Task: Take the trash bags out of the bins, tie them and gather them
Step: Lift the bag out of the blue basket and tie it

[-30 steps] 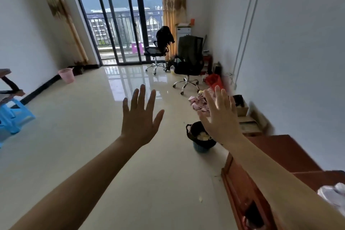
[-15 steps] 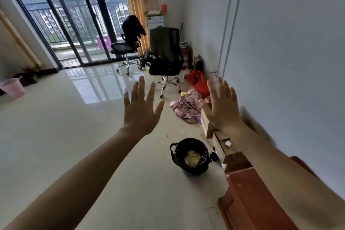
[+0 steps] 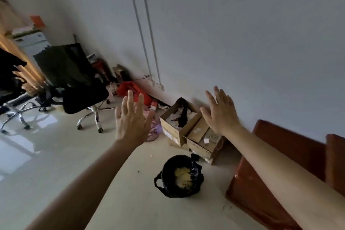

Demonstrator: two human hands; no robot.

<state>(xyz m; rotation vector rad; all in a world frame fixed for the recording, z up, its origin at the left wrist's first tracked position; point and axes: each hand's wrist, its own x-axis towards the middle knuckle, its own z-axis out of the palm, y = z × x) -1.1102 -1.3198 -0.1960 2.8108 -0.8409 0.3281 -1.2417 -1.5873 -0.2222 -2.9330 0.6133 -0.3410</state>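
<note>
At lower centre of the frame, the black trash bag (image 3: pixel 195 169) is sitting untied in its bin (image 3: pixel 179 191), while higher up the left hand (image 3: pixel 131 119) and right hand (image 3: pixel 220 114) are hovering empty, fingers spread, before the cardboard boxes (image 3: pixel 175 130), so the task is seemingly just beginning.

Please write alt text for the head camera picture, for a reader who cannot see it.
A person's left hand and right hand, both open and empty, reach forward above a black trash bag on the floor, which hides its bin and holds yellowish waste. Open cardboard boxes stand by the white wall behind it, a black office chair further left.
</note>
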